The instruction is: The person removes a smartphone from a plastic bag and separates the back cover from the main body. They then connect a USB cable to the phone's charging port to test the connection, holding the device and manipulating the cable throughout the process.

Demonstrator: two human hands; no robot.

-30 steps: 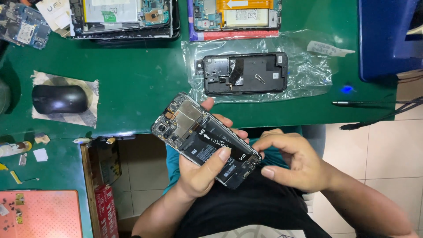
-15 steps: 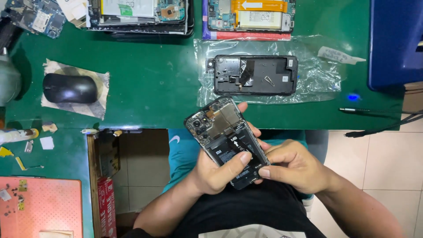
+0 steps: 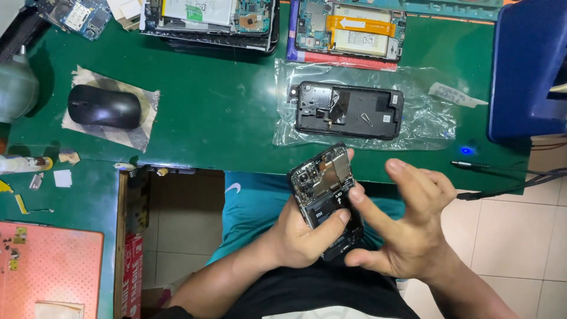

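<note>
An opened smartphone (image 3: 326, 198), its back cover off so that the circuit board and dark battery are showing, is being held tilted above the person's lap, just in front of the near edge of the green surface (image 3: 224, 112) and not resting on it. The left hand (image 3: 301, 236) is gripping the phone from beneath, with the thumb lying across the lower half of the exposed interior; this cradling grip is keeping the open side turned up toward the camera, apparently so that the internals are staying within reach. The right hand (image 3: 407, 230) is open, its fingers spread and empty, with the index finger pressing down on the phone's right edge near the middle. On the surface just beyond the phone, a black phone frame (image 3: 349, 110) is lying flat on a clear plastic bag (image 3: 425, 118), which is keeping it off the green surface. Farther back, two more opened phones are lying face down: one with a yellow flex cable (image 3: 351, 28) and one with a pale battery (image 3: 209, 18). To the left, a black computer mouse (image 3: 103, 106) is sitting on a scrap of cloth (image 3: 144, 121). A blue bin (image 3: 525, 65) is standing at the right edge, with a thin probe tool (image 3: 472, 165) lying near it. An orange perforated mat (image 3: 50, 266) is occupying the lower left. Nothing is standing between the hands and the phone.
</note>
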